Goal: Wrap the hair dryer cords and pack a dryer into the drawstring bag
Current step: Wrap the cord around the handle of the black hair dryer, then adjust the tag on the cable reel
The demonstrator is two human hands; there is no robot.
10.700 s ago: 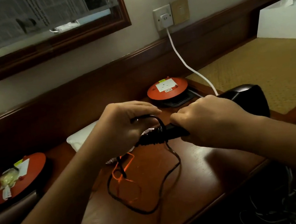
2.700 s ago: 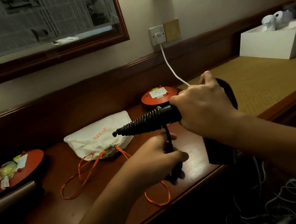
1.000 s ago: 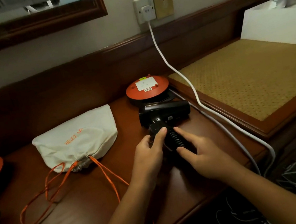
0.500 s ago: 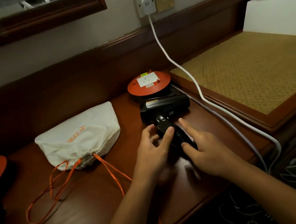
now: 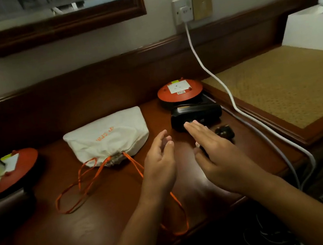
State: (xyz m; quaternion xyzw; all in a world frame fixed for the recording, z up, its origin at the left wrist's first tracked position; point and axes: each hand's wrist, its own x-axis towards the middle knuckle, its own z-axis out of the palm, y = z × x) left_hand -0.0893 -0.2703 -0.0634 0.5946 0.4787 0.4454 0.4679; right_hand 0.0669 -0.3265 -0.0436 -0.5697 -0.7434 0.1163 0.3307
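A black hair dryer [image 5: 196,114] lies on the dark wooden desk [image 5: 108,219] in front of an orange reel, its plug [image 5: 224,132] beside the handle. My right hand [image 5: 216,151] hovers flat and open over the handle, hiding most of it and the cord. My left hand [image 5: 160,160] is open just left of it, holding nothing. A white drawstring bag [image 5: 108,137] with orange lettering lies to the left, its mouth pulled shut. Its orange drawstring [image 5: 85,183] loops across the desk toward me.
An orange cable reel [image 5: 180,93] stands behind the dryer; another [image 5: 5,172] sits at far left. A white cable [image 5: 220,83] runs from the wall socket [image 5: 183,11] down past the desk's right edge. A woven mat [image 5: 289,83] and white box [image 5: 315,30] lie right.
Both hands have lifted off the dryer handle and opened, pulling slightly back. The dryer stays lying on the desk, and its plug now shows beside the handle.
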